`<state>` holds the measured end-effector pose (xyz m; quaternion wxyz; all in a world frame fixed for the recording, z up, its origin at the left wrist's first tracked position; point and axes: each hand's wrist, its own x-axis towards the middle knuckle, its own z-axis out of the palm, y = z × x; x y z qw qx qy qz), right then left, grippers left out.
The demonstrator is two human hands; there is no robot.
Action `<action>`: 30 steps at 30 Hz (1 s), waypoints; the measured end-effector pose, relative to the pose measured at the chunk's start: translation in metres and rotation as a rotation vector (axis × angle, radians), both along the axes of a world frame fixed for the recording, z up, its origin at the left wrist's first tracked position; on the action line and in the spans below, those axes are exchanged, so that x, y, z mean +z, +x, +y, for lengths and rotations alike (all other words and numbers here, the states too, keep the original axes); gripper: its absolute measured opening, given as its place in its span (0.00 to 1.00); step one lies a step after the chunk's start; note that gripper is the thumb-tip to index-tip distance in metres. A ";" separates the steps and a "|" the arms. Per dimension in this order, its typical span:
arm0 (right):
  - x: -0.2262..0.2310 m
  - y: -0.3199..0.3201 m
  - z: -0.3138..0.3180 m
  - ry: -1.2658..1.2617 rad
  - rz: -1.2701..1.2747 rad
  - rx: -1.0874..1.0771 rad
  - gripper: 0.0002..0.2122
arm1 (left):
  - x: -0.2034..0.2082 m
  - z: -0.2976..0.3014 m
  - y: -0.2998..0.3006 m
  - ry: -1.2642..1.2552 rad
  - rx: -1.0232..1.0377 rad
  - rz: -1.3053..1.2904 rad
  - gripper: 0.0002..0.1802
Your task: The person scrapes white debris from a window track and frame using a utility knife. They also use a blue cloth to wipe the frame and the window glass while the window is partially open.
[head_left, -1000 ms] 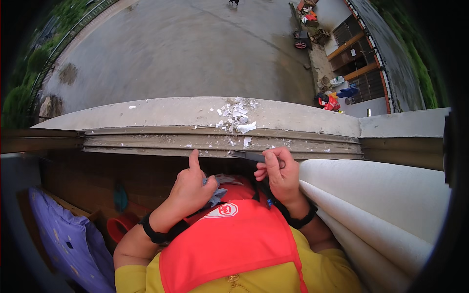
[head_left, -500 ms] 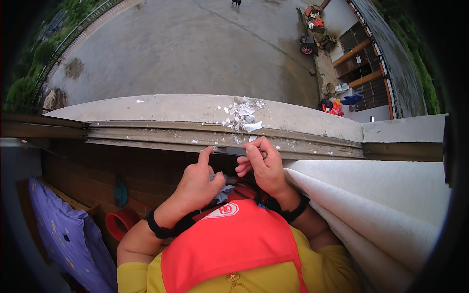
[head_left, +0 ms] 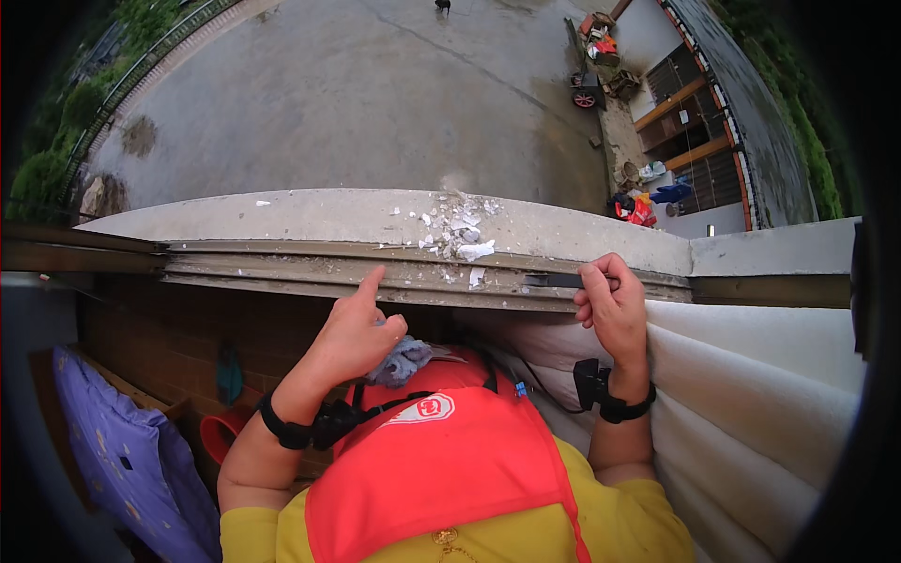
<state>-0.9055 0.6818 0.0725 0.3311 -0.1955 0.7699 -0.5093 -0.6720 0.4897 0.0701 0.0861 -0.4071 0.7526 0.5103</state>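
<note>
My right hand (head_left: 615,300) is closed round a narrow, flat, dark tool (head_left: 554,281), its tip pointing left over the window track (head_left: 394,273). I cannot make out what kind of tool it is. A crumpled grey-blue cloth (head_left: 402,362) is bunched in my left hand (head_left: 358,328). That hand's index finger is stretched out towards the track, while its other fingers are curled and partly hidden. White flakes and crumbs (head_left: 462,231) lie heaped on the pale outer sill (head_left: 310,212). A few more pieces (head_left: 477,277) sit in the track between my hands.
A white curtain (head_left: 751,375) hangs at my right. On the left are a purple patterned cover (head_left: 131,441) and a red bucket (head_left: 221,432). Beyond the sill, far below, lies a wet grey yard (head_left: 357,103) with a small dark animal (head_left: 442,6) and a low building.
My right hand has moved right along the track with the tool, away from my left hand. The left hand has shifted slightly left, its fingertip now apart from the tool.
</note>
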 end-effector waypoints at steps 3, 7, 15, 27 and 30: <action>-0.010 -0.002 -0.001 0.005 -0.055 0.041 0.09 | -0.012 0.003 -0.010 0.039 -0.045 -0.015 0.42; -0.030 0.015 -0.018 -0.097 -0.150 0.094 0.08 | -0.018 0.017 -0.024 0.004 -0.082 -0.007 0.43; -0.041 0.053 -0.055 -0.228 -0.216 0.095 0.10 | -0.022 0.025 -0.034 -0.006 -0.137 0.052 0.42; -0.018 0.023 -0.057 -0.204 0.035 -0.046 0.09 | -0.003 -0.002 -0.003 -0.076 0.166 0.161 0.42; 0.003 0.006 -0.034 -0.054 0.009 -0.045 0.08 | -0.005 -0.024 0.030 -0.133 0.262 0.021 0.41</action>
